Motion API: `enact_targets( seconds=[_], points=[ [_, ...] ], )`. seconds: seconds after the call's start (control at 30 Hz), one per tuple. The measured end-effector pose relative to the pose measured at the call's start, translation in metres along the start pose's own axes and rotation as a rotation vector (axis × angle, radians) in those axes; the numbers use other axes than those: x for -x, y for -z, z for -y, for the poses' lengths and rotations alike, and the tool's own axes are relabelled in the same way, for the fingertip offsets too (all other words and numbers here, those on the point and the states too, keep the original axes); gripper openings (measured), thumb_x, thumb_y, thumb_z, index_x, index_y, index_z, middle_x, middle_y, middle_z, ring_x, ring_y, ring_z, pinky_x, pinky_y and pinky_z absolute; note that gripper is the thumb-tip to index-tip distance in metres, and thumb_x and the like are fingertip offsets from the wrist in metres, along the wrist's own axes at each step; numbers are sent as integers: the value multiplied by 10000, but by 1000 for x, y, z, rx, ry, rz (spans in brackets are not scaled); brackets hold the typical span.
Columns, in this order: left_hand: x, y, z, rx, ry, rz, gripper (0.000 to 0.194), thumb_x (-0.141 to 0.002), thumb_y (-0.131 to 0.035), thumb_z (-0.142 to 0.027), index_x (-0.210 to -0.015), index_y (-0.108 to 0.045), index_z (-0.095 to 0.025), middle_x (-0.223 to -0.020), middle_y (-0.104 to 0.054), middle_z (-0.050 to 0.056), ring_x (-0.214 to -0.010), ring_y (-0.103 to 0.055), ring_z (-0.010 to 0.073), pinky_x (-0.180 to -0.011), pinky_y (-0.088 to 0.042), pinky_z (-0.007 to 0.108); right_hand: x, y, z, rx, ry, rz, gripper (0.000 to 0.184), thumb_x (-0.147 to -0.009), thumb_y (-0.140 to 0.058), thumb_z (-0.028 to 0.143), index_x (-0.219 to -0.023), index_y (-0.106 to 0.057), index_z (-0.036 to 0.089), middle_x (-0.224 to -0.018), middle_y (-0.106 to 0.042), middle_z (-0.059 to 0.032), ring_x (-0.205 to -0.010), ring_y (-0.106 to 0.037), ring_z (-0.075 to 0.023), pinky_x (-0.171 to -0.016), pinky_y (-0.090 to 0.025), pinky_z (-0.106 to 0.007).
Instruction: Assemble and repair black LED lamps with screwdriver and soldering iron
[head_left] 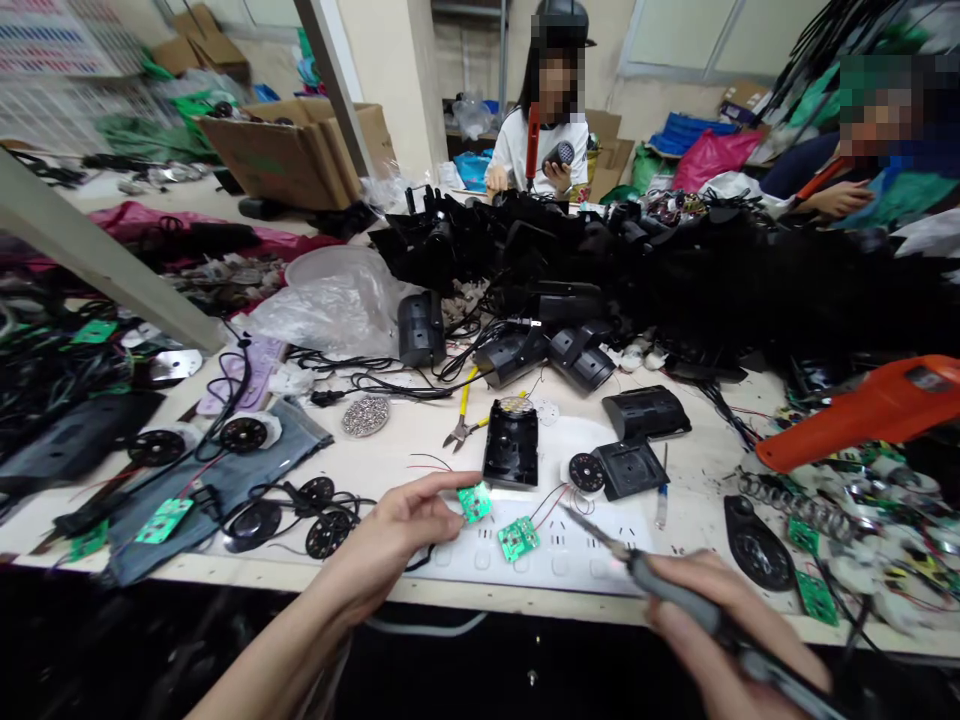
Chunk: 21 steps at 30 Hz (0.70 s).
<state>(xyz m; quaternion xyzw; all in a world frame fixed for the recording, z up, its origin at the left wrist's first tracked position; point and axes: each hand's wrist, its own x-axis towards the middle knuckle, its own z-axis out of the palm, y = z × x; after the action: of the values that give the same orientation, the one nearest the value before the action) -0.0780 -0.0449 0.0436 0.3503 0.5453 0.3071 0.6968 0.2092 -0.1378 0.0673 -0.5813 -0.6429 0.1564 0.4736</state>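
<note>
Between thumb and fingers, my left hand [420, 522] pinches a small green circuit board [474, 503] above a white power strip [559, 560]. My right hand [731, 625] is wrapped round the grey handle of a soldering iron [660, 590], its tip pointing up and left over the strip. A second green circuit board [518, 539] lies on the strip, with thin wires running toward a round black-faced part [586, 473]. Behind my left hand stands an open black plastic housing [511, 445]. Another black housing piece [632, 468] lies to the right, touching or close to the round part.
Yellow-handled cutters [466, 415] and a metal wool pad [366, 416] lie behind my left hand. Black housings are heaped along the back. An orange electric screwdriver [862, 410] juts in from the right. Across the table sits a person [541, 150]; another works at far right.
</note>
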Motion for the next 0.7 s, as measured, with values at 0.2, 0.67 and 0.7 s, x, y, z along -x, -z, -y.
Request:
enact_targets(
  seconds=[0.2, 0.67, 0.7],
  points=[
    [1, 0, 1, -46, -58, 17, 557, -580, -763, -227, -1130, -714, -155, -630, -533, -39, -573, -396, 92, -553, -234, 241, -13, -56, 23, -196, 170, 210, 180, -851, -643, 136, -1012, -676, 209, -723, -660, -14, -607, -648, -153, -538, -534, -234],
    [-4, 0, 1, -40, -20, 40, 593, -550, -780, -238, -1132, -713, -149, -652, -550, -16, -589, -411, 108, -564, -252, 248, -1, -82, 27, -233, 135, 41, 162, -857, -601, 141, -987, -673, 206, -670, -598, -5, -535, -563, -130, -503, -473, -235],
    [-4, 0, 2, -44, -16, 40, 600, -549, -781, -240, -1138, -711, -148, -659, -560, -13, -585, -411, 108, -562, -248, 249, -1, -82, 26, -235, 140, 39, 165, -858, -599, 140, -990, -675, 204, -669, -594, -5, -530, -557, -128, -500, -470, -234]
  ],
)
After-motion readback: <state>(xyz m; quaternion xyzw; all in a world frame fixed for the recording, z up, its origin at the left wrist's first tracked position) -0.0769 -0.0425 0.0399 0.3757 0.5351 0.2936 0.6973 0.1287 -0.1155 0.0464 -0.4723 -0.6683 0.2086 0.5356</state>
